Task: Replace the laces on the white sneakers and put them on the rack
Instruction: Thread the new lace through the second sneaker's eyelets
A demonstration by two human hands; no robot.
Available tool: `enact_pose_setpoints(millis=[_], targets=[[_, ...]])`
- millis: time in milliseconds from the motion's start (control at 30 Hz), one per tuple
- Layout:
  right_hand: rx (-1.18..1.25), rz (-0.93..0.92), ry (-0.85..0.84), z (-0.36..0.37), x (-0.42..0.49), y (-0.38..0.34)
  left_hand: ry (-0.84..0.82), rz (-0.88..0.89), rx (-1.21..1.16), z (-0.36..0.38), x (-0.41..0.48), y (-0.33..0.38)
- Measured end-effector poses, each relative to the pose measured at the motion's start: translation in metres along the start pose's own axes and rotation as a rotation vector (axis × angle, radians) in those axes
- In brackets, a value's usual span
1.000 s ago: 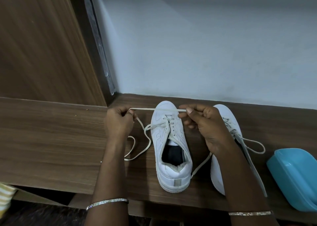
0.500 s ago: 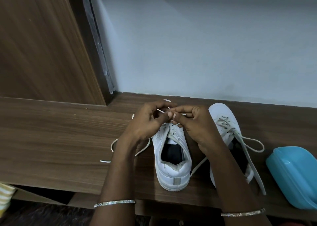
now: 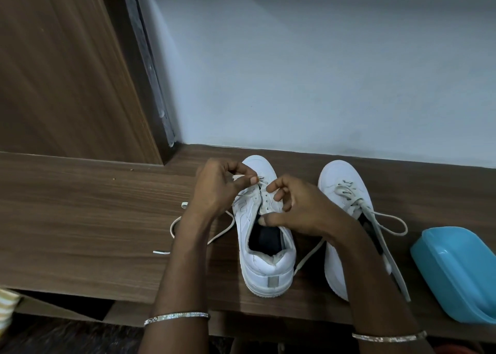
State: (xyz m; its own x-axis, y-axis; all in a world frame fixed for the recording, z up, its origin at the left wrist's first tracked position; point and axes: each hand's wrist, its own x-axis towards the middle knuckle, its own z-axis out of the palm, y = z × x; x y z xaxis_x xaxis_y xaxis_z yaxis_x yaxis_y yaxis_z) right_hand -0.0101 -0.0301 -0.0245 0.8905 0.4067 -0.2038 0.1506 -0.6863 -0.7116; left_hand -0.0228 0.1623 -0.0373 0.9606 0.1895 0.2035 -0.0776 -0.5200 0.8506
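Two white sneakers stand toe-to-wall on a brown wooden shelf [image 3: 80, 219]. Over the left sneaker [image 3: 264, 257] my left hand [image 3: 218, 190] pinches the cream lace [image 3: 220, 231] near the front eyelets. My right hand [image 3: 298, 206] holds that shoe's right eyelet flap, thumb at the tongue opening and fingers curled above the eyelets. Loose ends of the lace trail on the shelf to the left and right of the shoe. The right sneaker [image 3: 341, 190] is laced, its ends hanging loose toward me.
A light blue plastic container [image 3: 456, 273] lies at the shelf's right end. A white wall rises behind the shoes and a wooden panel [image 3: 61, 71] stands at the left. The shelf's front edge is close to me, with a dark gap below.
My hands, which held the lace stretched wide apart, have come together over the left sneaker's eyelets. The slack lace has dropped onto the shelf at the left.
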Motion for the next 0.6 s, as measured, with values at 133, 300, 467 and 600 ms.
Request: enact_pose_setpoints(millis=[133,300,467,600], targets=[[-0.226,-0.066,0.107,0.010,0.000,-0.007,-0.031,0.018,0.057,0.005,-0.002,0.003],[-0.228,-0.072,0.198,0.009,-0.002,-0.011,-0.011,0.049,-0.006,0.007,-0.004,0.010],[-0.124,-0.054,0.199,0.004,-0.003,-0.005,-0.046,0.003,-0.012,0.005,-0.005,0.010],[-0.083,-0.044,0.211,0.004,-0.002,-0.002,-0.108,-0.001,0.137,0.005,-0.008,0.013]])
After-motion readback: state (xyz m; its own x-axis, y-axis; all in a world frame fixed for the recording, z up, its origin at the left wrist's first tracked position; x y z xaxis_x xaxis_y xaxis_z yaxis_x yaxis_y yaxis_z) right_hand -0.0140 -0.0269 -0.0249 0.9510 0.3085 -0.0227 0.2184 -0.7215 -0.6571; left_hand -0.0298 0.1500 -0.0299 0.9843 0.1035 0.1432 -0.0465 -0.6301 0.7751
